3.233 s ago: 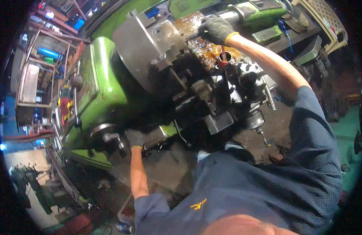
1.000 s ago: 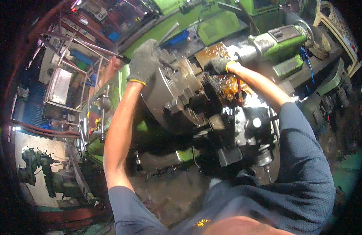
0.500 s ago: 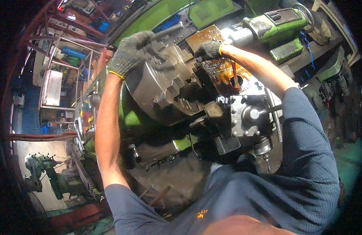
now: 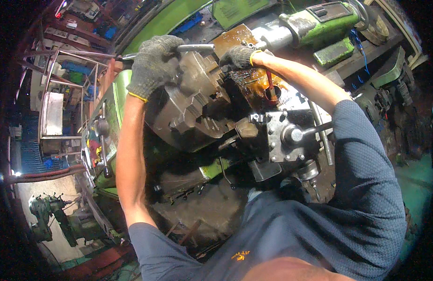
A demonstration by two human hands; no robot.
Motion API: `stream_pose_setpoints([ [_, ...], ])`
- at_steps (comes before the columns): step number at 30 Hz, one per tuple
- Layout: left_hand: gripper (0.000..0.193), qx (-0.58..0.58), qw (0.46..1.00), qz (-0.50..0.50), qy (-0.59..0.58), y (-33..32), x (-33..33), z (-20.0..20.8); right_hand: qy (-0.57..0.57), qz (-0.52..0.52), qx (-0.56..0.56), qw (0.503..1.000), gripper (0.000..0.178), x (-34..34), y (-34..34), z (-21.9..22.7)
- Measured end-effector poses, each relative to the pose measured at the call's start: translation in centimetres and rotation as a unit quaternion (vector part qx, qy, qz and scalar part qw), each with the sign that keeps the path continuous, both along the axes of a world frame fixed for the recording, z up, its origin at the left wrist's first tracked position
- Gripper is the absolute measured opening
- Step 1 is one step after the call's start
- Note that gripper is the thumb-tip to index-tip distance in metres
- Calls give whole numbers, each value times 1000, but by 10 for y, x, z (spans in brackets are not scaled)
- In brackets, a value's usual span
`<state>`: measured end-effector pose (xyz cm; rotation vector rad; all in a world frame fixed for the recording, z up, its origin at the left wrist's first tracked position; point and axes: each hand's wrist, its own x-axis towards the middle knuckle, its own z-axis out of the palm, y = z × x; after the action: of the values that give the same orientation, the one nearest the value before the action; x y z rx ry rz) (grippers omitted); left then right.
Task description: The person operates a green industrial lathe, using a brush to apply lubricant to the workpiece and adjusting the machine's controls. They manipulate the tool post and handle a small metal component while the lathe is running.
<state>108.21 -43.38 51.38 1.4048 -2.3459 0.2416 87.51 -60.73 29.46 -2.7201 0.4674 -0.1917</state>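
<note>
Left hand (image 4: 155, 65): clenched round bar (image 4: 196, 48)
Right hand (image 4: 240, 58): by chuck (image 4: 179, 107), can't tell grip
Chuck: likely being adjusted
Bar: next move probably wants steady leverage

Metal rack (image 4: 61, 137), 9 o'clock (pale panel (image 4: 52, 113) within); dark-green machine (image 4: 52, 208), 8 o'clock; green floor (image 4: 418, 206), 4 o'clock.

Your left hand (image 4: 156, 65), upper left, hides the middle of the metal bar (image 4: 198, 48). Your right hand (image 4: 238, 59) has an unclear grip. The top edge cuts the upper-right handwheel (image 4: 365, 15).
</note>
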Motion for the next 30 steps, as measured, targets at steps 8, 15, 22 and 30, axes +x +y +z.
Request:
stream_pose_setpoints([
  [8, 19, -163, 983, 62, 49, 55, -23, -33, 18, 9, 14, 1000, 37, 9, 7, 5],
  [15, 23, -104, 928, 62, 352, 90, -20, -51, -47, 20, 34, 998, 39, 6, 5, -2],
  [22, 30, -91, 939, -16, 331, 100, -32, -46, -31, -6, 36, 999, 36, 6, 9, -1],
  [30, 28, -144, 948, 138, 249, 112, -10, -73, -16, -4, 20, 1000, 37, 4, 14, 6],
])
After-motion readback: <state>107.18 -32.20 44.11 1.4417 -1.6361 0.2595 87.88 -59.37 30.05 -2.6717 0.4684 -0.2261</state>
